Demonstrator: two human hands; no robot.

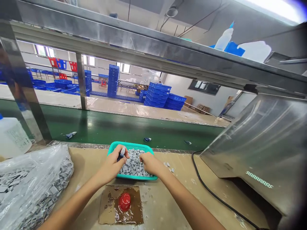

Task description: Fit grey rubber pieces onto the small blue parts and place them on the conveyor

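My left hand (112, 163) is closed around a small dark-blue and light-grey plastic piece (122, 154), held over the left side of a turquoise basket (137, 177). Many small grey plastic parts (133, 166) fill the basket. On its right side, my right hand (150, 163) reaches in with fingers pinched together at the parts; whatever is between the fingertips is hidden. Below the basket, a shiny red rounded object (125, 202) sits on a wet brown board (105, 214).
A clear plastic bag (51, 169) of grey parts lies at left, beside a white jug (14, 137). Several dark-blue and grey pieces (147, 139) lie on the green belt (115, 124). At right are a black cable (203, 185) and metal housing (259, 140). A metal shelf (148, 38) crosses overhead.
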